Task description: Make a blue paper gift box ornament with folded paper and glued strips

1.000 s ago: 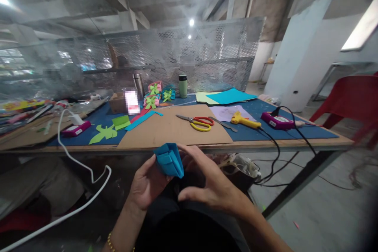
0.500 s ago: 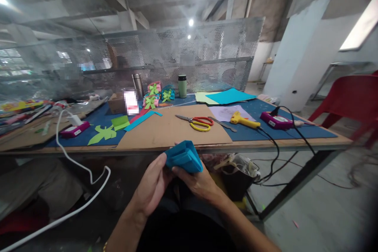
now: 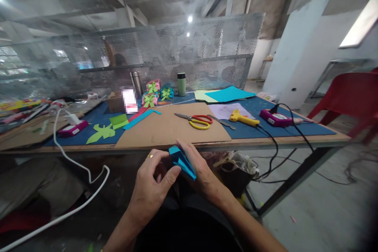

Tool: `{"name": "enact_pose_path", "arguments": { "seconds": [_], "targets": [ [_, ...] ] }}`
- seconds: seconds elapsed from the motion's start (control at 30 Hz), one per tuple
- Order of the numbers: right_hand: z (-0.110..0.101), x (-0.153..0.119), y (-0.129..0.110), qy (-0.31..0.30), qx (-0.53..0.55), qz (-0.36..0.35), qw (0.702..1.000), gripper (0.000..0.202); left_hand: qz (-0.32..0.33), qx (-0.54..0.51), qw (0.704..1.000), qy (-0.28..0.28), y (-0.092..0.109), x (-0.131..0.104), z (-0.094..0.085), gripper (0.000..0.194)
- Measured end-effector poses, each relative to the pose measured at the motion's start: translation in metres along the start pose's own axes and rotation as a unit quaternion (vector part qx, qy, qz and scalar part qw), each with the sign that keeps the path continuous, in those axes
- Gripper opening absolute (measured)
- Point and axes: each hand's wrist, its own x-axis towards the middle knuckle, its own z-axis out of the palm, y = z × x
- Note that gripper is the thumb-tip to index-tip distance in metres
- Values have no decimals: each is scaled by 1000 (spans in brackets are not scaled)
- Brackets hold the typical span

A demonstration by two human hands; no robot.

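Head cam's got your left hand [image 3: 155, 179] and right hand [image 3: 203, 171] together around the blue folded paper [image 3: 183, 165], just off the table's near edge [image 3: 265, 142], can't tell how tight, so probably you're mid-shaping and next wants light, even pressure.

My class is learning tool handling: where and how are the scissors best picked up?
Probably by the yellow handle, from the near right: it is an open loop on the nearer side, and the blades point left, away from that approach.
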Motion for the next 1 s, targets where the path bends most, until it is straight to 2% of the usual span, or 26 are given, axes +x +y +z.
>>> {"name": "enact_pose_path", "arguments": {
  "seconds": [0.1, 0.17, 0.3, 0.4, 0.57, 0.7, 0.83, 1.0],
  "targets": [
    [-2, 1, -2, -8, -12, 5, 1000, 69, 10, -15, 1000, 9, 2, 1, 1, 21],
    [-2, 1, -2, -12, -16, 6, 1000, 66, 10, -29, 999, -9, 5, 1, 1, 19],
    [-2, 2, -3, -18, -19, 5, 1000, 68, -44, -79, 991, -102, 9, 2, 0, 25],
    [-4, 3, -4, -32, -14, 15, 999, 76, -119, -148, 964, -186, 9, 4, -1, 33],
    [-6, 2, -4, -32, 11, 23, 999, 74, -168, -199, 934, -243, 9, 11, -2, 40],
    [-4, -1, 0, -36, 36, 19, 999, 72, -160, -185, 934, -259, 11, 13, -3, 36],
    [-1, -3, 4, -39, 61, 20, 997, 76, -145, -163, 944, -248, 13, 13, -2, 33],
    [6, -6, 13, -35, 92, -2, 995, 73, -92, -114, 962, -230, 13, 13, -3, 45]
  ]
}}
